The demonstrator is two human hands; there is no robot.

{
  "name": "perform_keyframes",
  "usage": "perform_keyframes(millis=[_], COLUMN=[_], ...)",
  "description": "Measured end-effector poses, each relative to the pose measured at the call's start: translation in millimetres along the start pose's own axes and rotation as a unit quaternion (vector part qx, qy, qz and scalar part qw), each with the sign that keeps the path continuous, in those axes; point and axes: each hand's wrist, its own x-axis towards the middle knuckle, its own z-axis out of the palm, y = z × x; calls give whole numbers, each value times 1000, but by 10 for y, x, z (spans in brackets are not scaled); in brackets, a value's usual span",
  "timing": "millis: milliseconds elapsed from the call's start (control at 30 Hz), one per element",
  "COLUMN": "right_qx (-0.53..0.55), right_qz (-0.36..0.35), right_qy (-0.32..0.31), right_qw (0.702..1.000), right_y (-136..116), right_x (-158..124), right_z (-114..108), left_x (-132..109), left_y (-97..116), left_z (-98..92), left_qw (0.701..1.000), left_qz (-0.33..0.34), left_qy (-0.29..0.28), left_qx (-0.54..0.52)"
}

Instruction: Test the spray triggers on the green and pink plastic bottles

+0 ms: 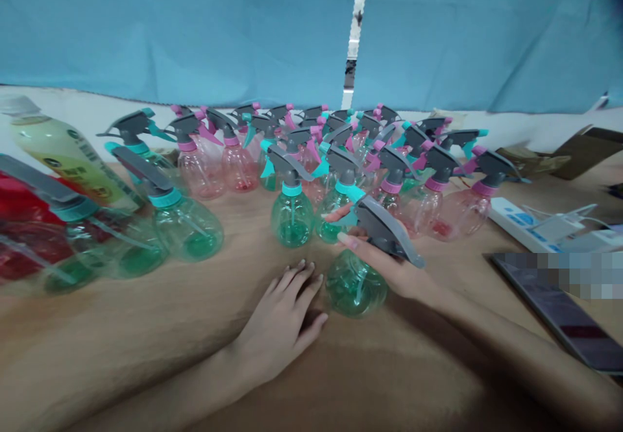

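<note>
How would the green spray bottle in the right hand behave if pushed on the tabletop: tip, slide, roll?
The green spray bottle could tip fairly easily: its bulky grey spray head juts out past the rounded bulb. It's probably light for its size, since the see-through walls look like thin plastic. If toppled, that same jutting head would likely limit rolling.

Green spray bottle [355, 289] with grey-and-turquoise head [382, 224]
</note>
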Motion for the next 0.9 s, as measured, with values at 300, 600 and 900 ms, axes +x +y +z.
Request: perform_keyframes(millis=[300,600,900], right_qx=[-31,-44,-54], right_qz=[32,-9,-11], right_qy=[-9,26,31], right_qw=[999,999,998], right_y=[6,0,28], right_x=[-2,39,3], right_z=[-21,-12,-29], left_x=[-2,7,-3], left_y=[-4,-7,-7], left_z=[15,10,8], left_qw=[1000,1000,1000], left_qz=[-3,5,-2], left_qy=[7,-12,-6], left_qx=[-8,5,4])
